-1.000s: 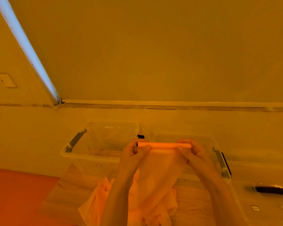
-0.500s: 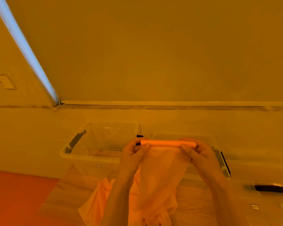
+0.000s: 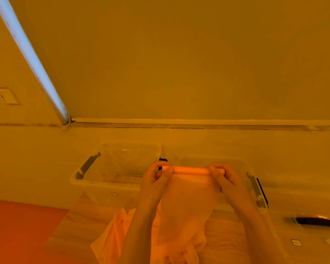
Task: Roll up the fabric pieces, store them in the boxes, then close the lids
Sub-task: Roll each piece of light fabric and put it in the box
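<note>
A sheer orange fabric piece (image 3: 187, 202) hangs in the air, its top edge wound into a thin tight roll (image 3: 191, 170). My left hand (image 3: 156, 178) pinches the roll's left end and my right hand (image 3: 223, 178) pinches its right end, both held above the boxes. More loose fabric (image 3: 111, 239) lies bunched on the table below my forearms. Two clear plastic boxes stand side by side behind: the left box (image 3: 103, 184) is open, and the right box (image 3: 253, 185) is partly hidden by my hands and the cloth.
A clear lid with a dark handle (image 3: 312, 221) lies at the right. The boxes stand against a pale wall (image 3: 27, 159). An orange surface (image 3: 17, 225) fills the lower left beside the wooden tabletop (image 3: 78, 221).
The roll has shifted slightly between my fingers and my hands stay level at the same height. The hanging cloth has swayed a little.
</note>
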Action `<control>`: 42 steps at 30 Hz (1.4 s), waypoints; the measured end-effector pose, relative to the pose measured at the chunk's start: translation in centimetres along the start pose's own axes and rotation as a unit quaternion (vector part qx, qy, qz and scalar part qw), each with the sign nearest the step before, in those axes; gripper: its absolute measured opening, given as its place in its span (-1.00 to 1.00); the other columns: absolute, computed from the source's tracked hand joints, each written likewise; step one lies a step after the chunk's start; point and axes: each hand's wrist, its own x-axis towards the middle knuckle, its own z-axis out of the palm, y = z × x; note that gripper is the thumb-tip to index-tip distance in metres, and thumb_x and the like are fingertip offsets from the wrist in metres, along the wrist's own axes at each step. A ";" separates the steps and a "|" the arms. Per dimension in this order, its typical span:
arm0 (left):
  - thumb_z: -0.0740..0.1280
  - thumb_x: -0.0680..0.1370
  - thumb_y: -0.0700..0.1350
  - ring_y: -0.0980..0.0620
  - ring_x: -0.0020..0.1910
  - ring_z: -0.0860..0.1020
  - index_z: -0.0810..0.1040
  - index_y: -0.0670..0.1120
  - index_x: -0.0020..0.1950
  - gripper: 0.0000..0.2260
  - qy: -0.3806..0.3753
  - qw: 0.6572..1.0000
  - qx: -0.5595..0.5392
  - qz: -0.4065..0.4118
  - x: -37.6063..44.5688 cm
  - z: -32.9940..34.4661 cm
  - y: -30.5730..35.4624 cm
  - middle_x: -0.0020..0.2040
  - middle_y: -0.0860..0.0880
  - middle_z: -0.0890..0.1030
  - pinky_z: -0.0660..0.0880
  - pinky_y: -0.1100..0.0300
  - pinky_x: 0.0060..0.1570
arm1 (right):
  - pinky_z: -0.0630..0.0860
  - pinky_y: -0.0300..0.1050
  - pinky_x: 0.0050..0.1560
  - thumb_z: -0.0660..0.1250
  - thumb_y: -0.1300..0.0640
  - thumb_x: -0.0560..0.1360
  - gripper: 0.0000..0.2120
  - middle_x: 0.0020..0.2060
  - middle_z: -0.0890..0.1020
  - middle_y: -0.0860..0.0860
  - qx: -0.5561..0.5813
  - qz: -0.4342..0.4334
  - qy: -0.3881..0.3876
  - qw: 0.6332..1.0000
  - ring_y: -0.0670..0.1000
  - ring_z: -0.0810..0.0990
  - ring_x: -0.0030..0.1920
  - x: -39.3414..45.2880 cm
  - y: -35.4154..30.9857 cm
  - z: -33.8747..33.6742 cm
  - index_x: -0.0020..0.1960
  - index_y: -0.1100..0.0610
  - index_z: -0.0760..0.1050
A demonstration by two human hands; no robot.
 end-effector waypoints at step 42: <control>0.32 0.55 -0.15 0.13 -0.28 0.60 0.59 0.01 0.02 -0.89 -0.020 1.000 -0.009 0.013 0.0 -0.2 0.3 -0.25 0.08 0.63 0.53 0.23 -0.34 | 0.60 -0.11 -0.28 0.40 -0.01 0.40 -0.75 -0.18 0.68 0.07 0.152 0.024 -0.027 0.988 0.07 0.66 -0.19 0.6 0.3 -0.4 0.02 0.09 0.59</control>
